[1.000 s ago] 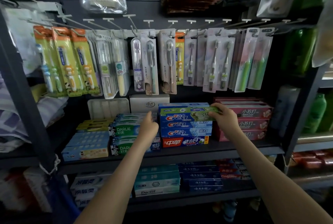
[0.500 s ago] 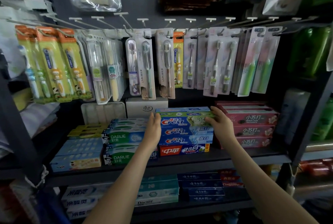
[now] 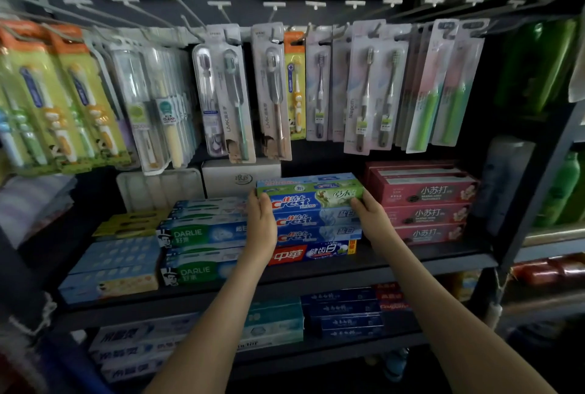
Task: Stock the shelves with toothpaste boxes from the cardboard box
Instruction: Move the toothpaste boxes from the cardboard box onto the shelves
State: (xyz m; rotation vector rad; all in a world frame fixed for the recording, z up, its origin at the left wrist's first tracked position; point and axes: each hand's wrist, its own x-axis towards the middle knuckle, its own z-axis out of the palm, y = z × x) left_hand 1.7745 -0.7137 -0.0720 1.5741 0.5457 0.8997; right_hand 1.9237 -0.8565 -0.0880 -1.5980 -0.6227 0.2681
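The left hand (image 3: pixel 261 222) lay flat, fingers straight and pressed against the left end of the green Crest box (image 3: pixel 311 199), while the right hand (image 3: pixel 370 214) gripped its right end with the thumb on the front face and the fingers curled behind. The box lay level, long axis left to right, printed face toward the near side. It topped the blue Crest boxes (image 3: pixel 316 219) on the shelf (image 3: pixel 348 267), between Darlie boxes (image 3: pixel 202 235) and red boxes (image 3: pixel 424 213).
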